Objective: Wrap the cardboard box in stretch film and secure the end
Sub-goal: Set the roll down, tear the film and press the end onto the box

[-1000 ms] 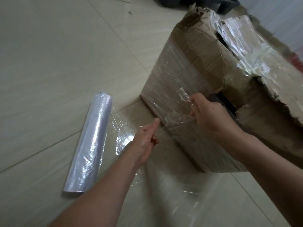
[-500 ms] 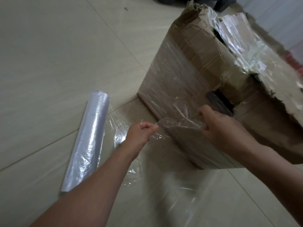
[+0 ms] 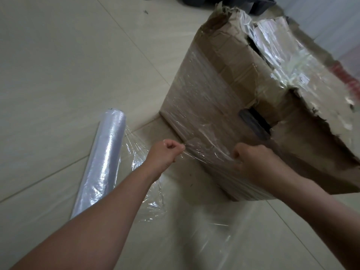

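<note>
Cardboard box (image 3: 224,78) fills the head view from about 12 o'clock to 3 o'clock. It stands on the pale tiled floor (image 3: 58,75), and its near corner points down toward the centre of the picture. Its top flaps are torn and crumpled, with shiny film over them. The side that faces you is covered with clear layers of film up to about the middle. A dark handle hole (image 3: 253,123) is open in the side at about 2 o'clock from the centre.

Your left hand (image 3: 163,154) is just below the centre, at the low near corner of the box. Its fingers are curled into a fist and they pinch the stretch film (image 3: 208,152). Your right hand (image 3: 253,162) is at about 4 o'clock from the centre, close against the lower side of the box. Its fingers are also curled tight and they grip the other end of the same strip. Between the two fists the film is gathered into a narrow, wrinkled band, and it lies across the corner of the box.

The roll (image 3: 105,162) lies flat on the floor at about 8 o'clock, apart from the box and just beside your left forearm. A loose sheet of film runs from it under your left arm and spreads over the floor toward 5 o'clock.

At 12 o'clock, behind the box, there is a dark object (image 3: 233,2); I cannot tell what it is. At the edge at 2 o'clock there is a blurred red thing (image 3: 346,76).
</note>
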